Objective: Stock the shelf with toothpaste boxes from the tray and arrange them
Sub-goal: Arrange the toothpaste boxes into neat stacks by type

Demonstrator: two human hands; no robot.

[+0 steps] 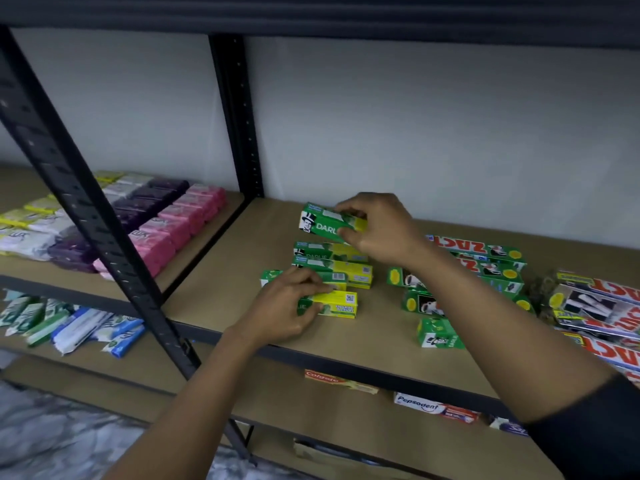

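Several green-and-yellow Darlie toothpaste boxes lie on the brown shelf board (221,282). My right hand (379,228) pinches one Darlie box (320,221) by its yellow end, holding it tilted above the back of the row. Below it lie two stacked Darlie boxes (341,266). My left hand (282,311) rests on the front Darlie box (337,304), fingers curled over its green end. No tray is in view.
More Darlie boxes (440,332) lie loose to the right, with red-and-green Zact boxes (485,252) and a Zact pile (595,306) beyond. Pink and purple soap packs (166,223) fill the left bay past a black upright (93,220). Colgate (329,379) and Pepsodent (433,407) boxes lie on the lower shelf.
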